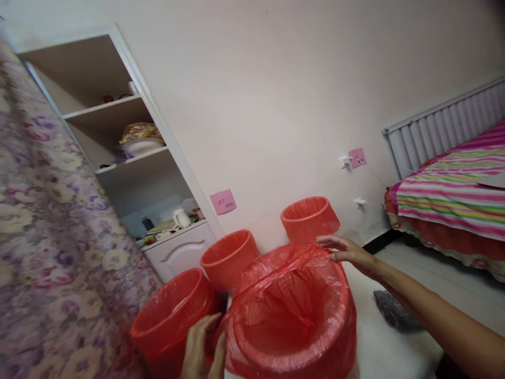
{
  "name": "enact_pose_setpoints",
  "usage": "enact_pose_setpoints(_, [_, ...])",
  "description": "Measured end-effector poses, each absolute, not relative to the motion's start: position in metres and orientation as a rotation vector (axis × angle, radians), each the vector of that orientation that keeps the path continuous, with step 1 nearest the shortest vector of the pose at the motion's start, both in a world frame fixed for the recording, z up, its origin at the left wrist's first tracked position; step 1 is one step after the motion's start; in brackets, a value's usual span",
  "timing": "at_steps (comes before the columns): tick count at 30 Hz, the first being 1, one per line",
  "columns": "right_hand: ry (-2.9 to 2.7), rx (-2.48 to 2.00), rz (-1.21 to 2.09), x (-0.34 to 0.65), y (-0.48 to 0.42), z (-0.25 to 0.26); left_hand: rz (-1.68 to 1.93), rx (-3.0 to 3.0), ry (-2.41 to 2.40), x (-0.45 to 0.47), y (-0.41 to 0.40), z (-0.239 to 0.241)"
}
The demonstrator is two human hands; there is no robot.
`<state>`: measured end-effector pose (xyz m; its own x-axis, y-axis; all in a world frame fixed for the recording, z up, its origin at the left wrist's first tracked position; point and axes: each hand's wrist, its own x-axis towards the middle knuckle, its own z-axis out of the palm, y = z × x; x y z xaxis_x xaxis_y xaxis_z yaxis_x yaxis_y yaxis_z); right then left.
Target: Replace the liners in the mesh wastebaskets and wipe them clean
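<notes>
Left hand (203, 347): its grip pinched the near edge of the red bag (292, 310).
Right hand (347, 252): its fingers were spread flat on the bag's far edge.
Bag: it sat inside the red bin (347, 337), between both grips.
Other bins: three more stood behind, near the wall.

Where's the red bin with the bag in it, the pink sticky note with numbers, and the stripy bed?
red bin (292, 310), head view, bag lining inside.
pink sticky note (223, 202), head view, its middle.
stripy bed (453, 195), head view, blanket top.
</notes>
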<state>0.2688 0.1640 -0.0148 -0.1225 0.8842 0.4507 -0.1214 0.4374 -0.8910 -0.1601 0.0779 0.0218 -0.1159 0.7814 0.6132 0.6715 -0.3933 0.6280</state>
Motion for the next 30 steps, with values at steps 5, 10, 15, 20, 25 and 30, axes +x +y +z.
enact_pose_setpoints(5, [-1.461,-0.802,0.928,0.25,0.179,-0.003,1.449,2.065,1.504,-0.14,0.117,0.029])
enact_pose_setpoints(10, [-1.462,-0.859,0.81,0.243,0.202,-0.006,1.362,2.012,1.481,-0.137,0.14,0.035])
enact_pose_setpoints(15, [-1.484,-0.875,0.766,0.243,0.209,-0.01,1.256,1.95,1.457,-0.134,0.135,0.043])
enact_pose_setpoints(20, [-1.469,-0.907,0.755,0.243,0.214,-0.009,1.15,1.913,1.435,-0.135,0.133,0.047])
enact_pose_setpoints(25, [-1.465,-0.91,0.754,0.239,0.217,-0.006,1.179,1.936,1.466,-0.136,0.147,0.047])
enact_pose_setpoints(30, [-1.444,-0.896,0.812,0.236,0.222,-0.006,1.225,1.935,1.417,-0.138,0.164,0.039])
